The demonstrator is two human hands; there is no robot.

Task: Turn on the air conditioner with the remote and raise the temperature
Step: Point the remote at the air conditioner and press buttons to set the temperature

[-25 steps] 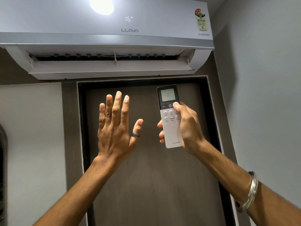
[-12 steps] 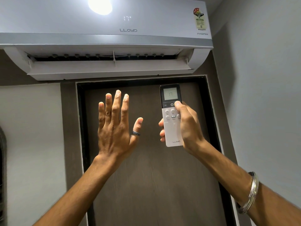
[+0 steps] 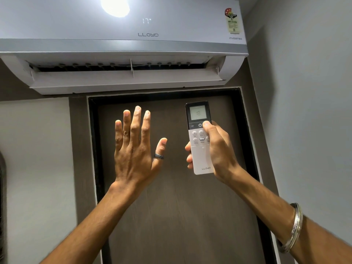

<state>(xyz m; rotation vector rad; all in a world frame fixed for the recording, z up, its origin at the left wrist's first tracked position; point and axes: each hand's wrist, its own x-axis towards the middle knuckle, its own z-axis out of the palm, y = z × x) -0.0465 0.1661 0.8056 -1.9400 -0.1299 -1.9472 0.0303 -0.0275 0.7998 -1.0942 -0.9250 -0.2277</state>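
The remote (image 3: 200,138) stands upright in the right hand (image 3: 217,151), fingers wrapped round it, thumb on a top button; its screen seems to read 18. The left hand (image 3: 136,149) is raised beside it, spread and empty. Above, the air conditioner (image 3: 122,44) shows 17, flap open.

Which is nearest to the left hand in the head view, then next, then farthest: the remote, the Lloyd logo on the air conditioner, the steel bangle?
1. remote, just right of the left hand, held in the right hand.
2. Lloyd logo, above, on the air conditioner.
3. steel bangle, lower right, on the right forearm.
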